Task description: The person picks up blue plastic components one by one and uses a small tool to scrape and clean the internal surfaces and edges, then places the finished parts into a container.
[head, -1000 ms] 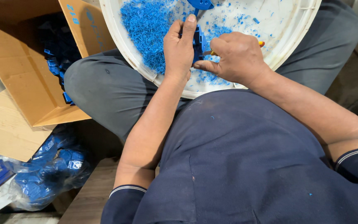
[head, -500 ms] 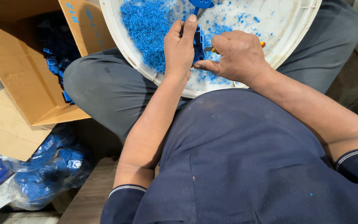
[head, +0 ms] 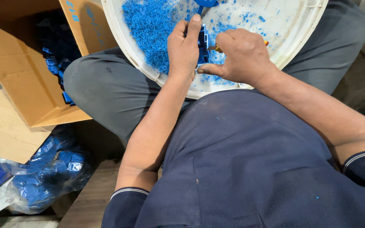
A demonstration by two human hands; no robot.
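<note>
White tub lid [head: 300,50] on lap strewn with blue shavings [head: 148,29], cardboard box [head: 26,84] beside knee, left hand [head: 184,50] pinching upright blue plastic part [head: 202,44], long axis pointing away, right hand [head: 241,57] gripping small knife [head: 217,48].

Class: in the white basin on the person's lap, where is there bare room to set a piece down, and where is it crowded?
White basin: barest toward its right rim, beyond the right hand. Crowded left of the left hand, under the blue shavings.

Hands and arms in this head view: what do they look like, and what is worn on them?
Both the left hand and the right hand are bare, without gloves. The forearms are bare too. Short navy sleeves end above the elbows, each cuff edged with a thin white stripe.
</note>
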